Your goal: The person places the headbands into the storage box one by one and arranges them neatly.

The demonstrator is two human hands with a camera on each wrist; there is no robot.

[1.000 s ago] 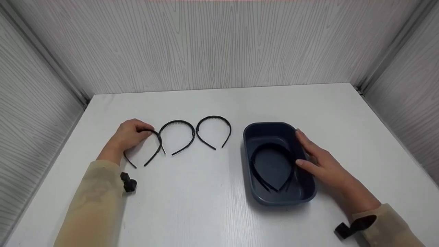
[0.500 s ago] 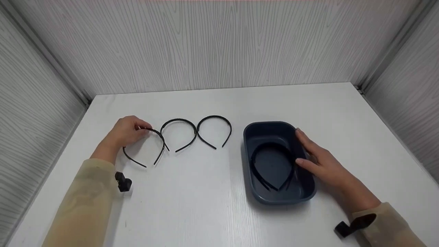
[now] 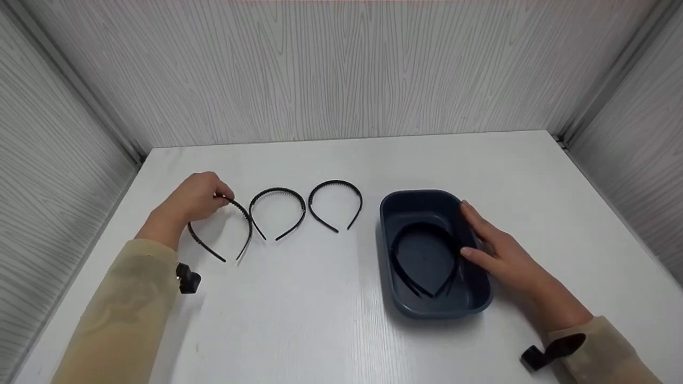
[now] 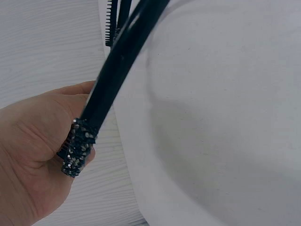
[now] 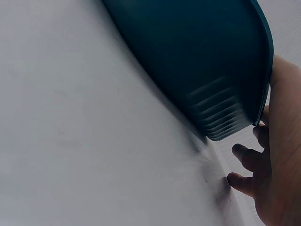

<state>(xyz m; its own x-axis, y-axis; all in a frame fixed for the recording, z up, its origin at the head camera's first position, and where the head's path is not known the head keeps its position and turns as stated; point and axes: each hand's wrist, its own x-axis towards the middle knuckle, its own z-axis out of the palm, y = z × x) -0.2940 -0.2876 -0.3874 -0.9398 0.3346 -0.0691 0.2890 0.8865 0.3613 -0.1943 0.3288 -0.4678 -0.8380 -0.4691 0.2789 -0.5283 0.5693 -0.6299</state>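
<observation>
1. At the far left, the left hand (image 3: 196, 196) is pinching a black headband (image 3: 250, 229) at the top of its curve, its fingers grasping nothing else. In the left wrist view, a glittery patch (image 4: 79, 146) is showing on what looks like this same band. The pinch is taking in only a small stretch, so a loose hold could be letting the band twist or slip.

2. The held band's two tips are pointing toward the near side of the bench (image 3: 299, 320) (whether they are touching it, one cannot tell). Its right side is sitting against or just beside the second headband (image 3: 277, 189); a sideways swing could be hooking the two together.

3. The second headband, its teeth showing, is lying on the bench, with the third headband (image 3: 335, 182) lying just beside it. A snag on one could be dragging both askew.

4. Farther right, the blue bin (image 3: 443, 313) is standing upright, with bands (image 3: 421, 226) lying overlapped inside (at least two, judging by the tips). A jolt could be tangling them.

5. At the right, the right hand (image 3: 501, 253) is gripping the bin's right wall, thumb over the rim. In the right wrist view, some fingertips (image 5: 241, 149) are standing clear of the wall; uneven pressure from so partial a grip could be sliding or tipping the bin.
</observation>
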